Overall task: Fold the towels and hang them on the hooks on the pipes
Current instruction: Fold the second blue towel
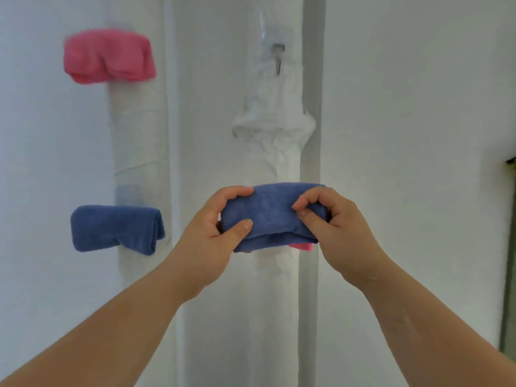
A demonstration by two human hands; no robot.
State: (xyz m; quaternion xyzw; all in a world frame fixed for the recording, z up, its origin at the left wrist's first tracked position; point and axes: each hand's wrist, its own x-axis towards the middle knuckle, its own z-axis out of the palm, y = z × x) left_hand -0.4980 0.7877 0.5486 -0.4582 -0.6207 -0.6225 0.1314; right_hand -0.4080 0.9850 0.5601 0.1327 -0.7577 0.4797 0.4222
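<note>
A folded blue towel is held against the right white pipe at mid height. My left hand grips its left end and my right hand pinches its right end. A bit of pink cloth peeks out under the towel's right side. Above on the same pipe a clear adhesive hook with a metal prong is bare. On the left pipe a folded pink towel hangs high and a folded blue towel hangs lower.
Both pipes are wrapped in white tape and stand before a white wall. The right pipe has a bulky wrapped joint. A grey vertical strip runs behind it. A dark green edge shows at the far right.
</note>
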